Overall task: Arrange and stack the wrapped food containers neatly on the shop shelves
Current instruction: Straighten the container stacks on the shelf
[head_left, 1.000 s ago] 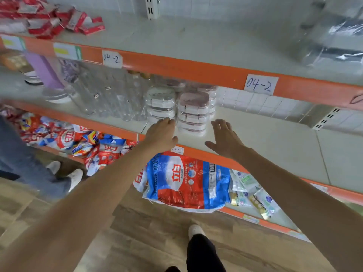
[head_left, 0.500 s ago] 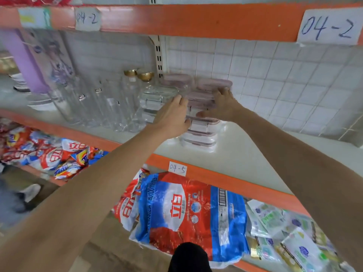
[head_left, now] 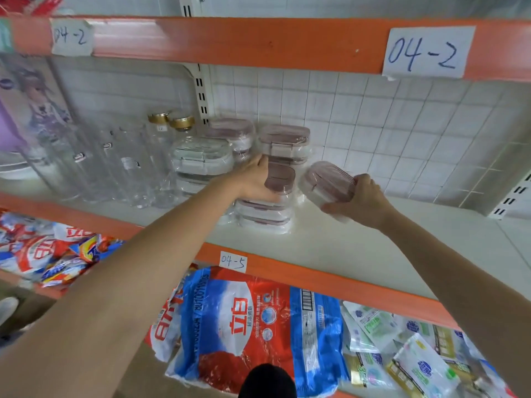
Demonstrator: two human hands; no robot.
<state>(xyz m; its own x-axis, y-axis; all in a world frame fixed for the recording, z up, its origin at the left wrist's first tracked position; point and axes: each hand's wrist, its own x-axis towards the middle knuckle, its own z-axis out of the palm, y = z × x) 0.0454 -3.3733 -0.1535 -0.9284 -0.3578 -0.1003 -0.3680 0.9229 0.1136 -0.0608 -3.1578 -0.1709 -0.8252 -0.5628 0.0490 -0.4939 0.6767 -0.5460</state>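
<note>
1. The right hand (head_left: 362,201) has its fingers (head_left: 363,179) curled over the far edge of a wrapped container (head_left: 324,182) with a mauve lid, thumb underneath, so it is clamped on it. The container is tilted, lid facing left and up, held above the shelf (head_left: 359,242) just right of the front stack.
2. The left hand (head_left: 254,179) rests against the left side of the top container (head_left: 280,178) of the front stack (head_left: 264,211); its fingers reach forward along that side, and whether they wrap round it cannot be told (the thumb lies along the near edge).
3. Behind stand two more mauve-lidded stacks (head_left: 283,143), against the tiled wall, and to their left a stack of clear-lidded containers (head_left: 201,159).
4. Further left on the same shelf are clear glass bottles (head_left: 123,165), two with gold caps.
5. The orange shelf edge carries a paper label (head_left: 233,261) reading 04-5; the rail above shows a label (head_left: 425,51) reading 04-2.
6. Below lies a red and blue detergent bag (head_left: 253,326), with small sachets to its right.
</note>
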